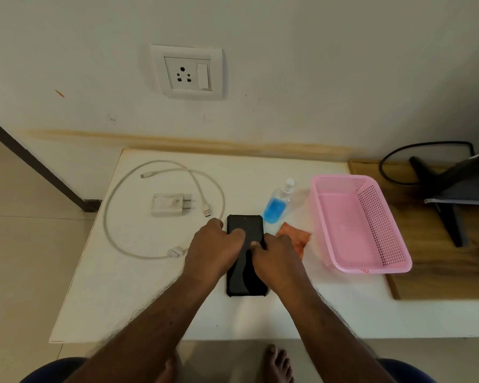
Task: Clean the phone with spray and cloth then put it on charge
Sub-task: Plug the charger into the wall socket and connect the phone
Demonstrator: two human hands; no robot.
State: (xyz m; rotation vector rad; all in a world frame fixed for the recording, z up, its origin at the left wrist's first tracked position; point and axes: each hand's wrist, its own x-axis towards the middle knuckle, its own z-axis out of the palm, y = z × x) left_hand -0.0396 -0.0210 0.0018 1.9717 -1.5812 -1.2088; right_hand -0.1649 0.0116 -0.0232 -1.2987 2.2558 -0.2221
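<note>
Black slab phone (pixel 246 275) in a dark case lies flat on the white table (pixel 138 294), long axis front-to-back, camera-hole end twd the wall. Its mid section is hidden under both hands. Left hand (pixel 215 248) curls over the left edge, thumb on the screen. Right hand (pixel 277 257) curls onto the right edge; grip vs. press, can't tell. Orange cloth (pixel 297 239) is partly covered just right of it; clear spray bottle w/ blue liquid (pixel 277 203) stands behind.

White wall (pixel 315 64) w/ socket plate (pixel 190 71), white table (pixel 122 286), beige tiled floor (pixel 25 244)
</note>
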